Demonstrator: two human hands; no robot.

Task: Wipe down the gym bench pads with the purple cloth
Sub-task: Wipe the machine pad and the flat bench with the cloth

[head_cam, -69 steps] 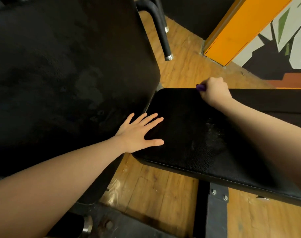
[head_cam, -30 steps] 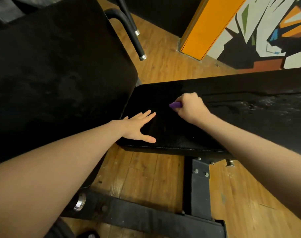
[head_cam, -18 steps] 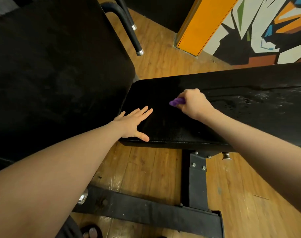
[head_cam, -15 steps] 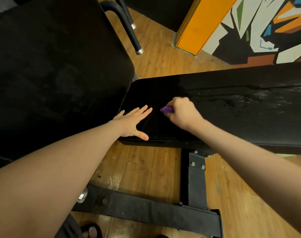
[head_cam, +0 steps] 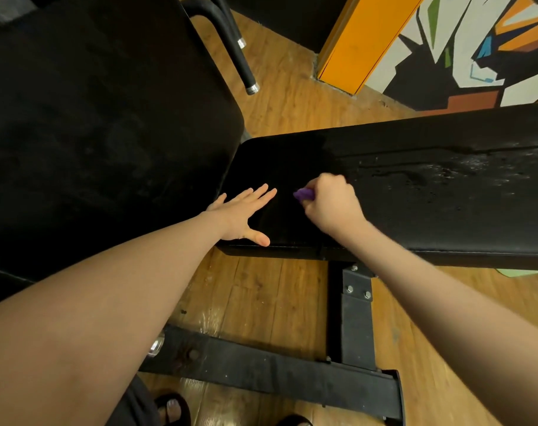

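The right grip is fisted around the purple cloth, poking out leftward, on the seat pad; the left grip lies flat, fingers spread, near-left.

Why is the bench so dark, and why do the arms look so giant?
Head view: the black seat pad soaks up the dim light, so only shiny wet streaks show on it. The wide lens stretches whatever is close, so both arms balloon at the bottom edge. The right hand and purple cloth look slightly blurred.

Head view, steeply downward, seemingly close over bench pad.
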